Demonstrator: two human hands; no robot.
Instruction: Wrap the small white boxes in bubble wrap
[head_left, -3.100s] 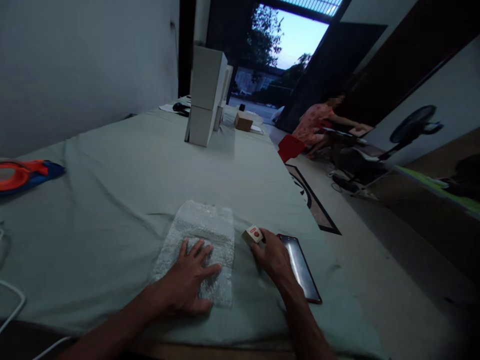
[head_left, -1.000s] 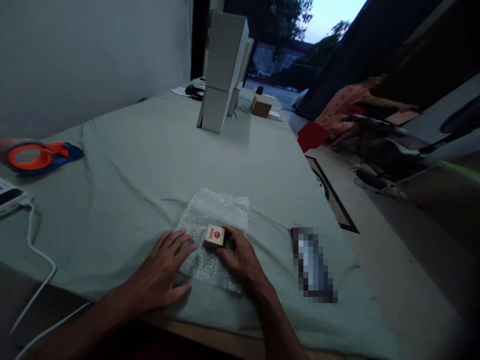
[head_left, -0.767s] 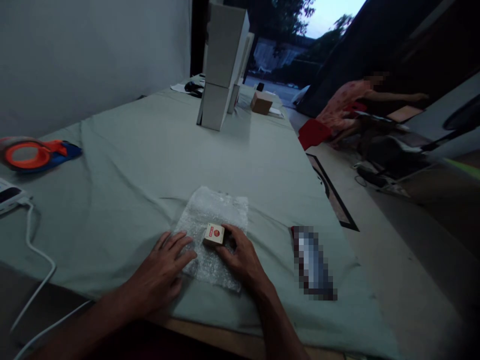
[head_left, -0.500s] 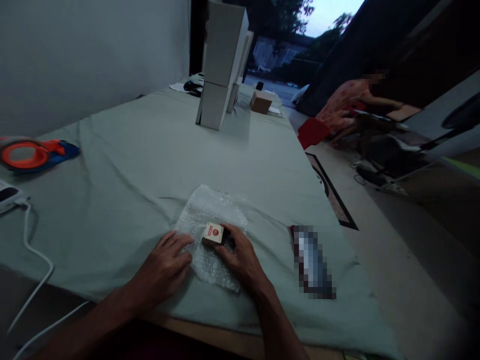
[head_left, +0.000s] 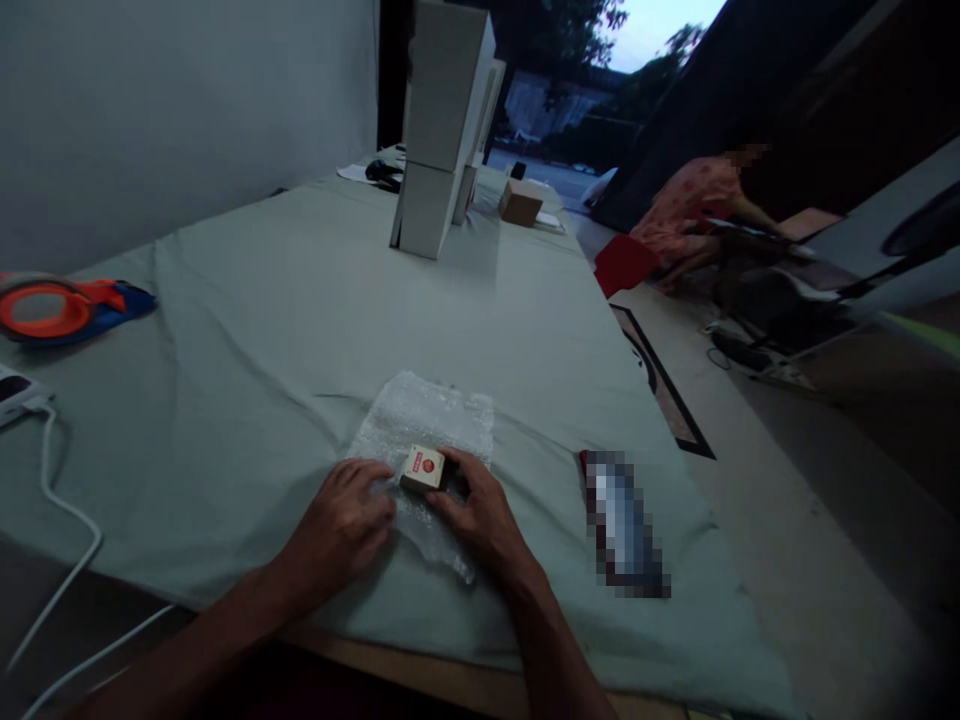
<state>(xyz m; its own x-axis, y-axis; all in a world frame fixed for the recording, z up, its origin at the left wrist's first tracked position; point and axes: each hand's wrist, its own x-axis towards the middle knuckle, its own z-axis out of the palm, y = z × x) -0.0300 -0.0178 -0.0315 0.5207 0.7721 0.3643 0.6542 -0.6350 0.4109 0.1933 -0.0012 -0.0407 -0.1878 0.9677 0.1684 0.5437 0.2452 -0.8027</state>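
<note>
A small cream box (head_left: 422,467) with a red label and dark sides sits on a sheet of clear bubble wrap (head_left: 409,405). My right hand (head_left: 480,505) grips the box from its right side, thumb at the near edge and fingers at the far edge. To the left of the box, my left hand (head_left: 351,515) has its fingers bent over the left edge of the bubble wrap, holding it slightly raised. The tips of those fingers are partly hidden.
A tape dispenser (head_left: 71,308) with an orange roll lies at left, above a white cable (head_left: 71,500). A blurred-out item (head_left: 624,525) lies at right. Tall white boxes (head_left: 442,130) and a brown carton (head_left: 520,202) stand farther back. Another person (head_left: 690,205) sits beyond the table.
My left hand has moved slightly right toward the box, bringing the left edge of the bubble wrap inward. My right hand stays on the box, which has shifted very slightly left.
</note>
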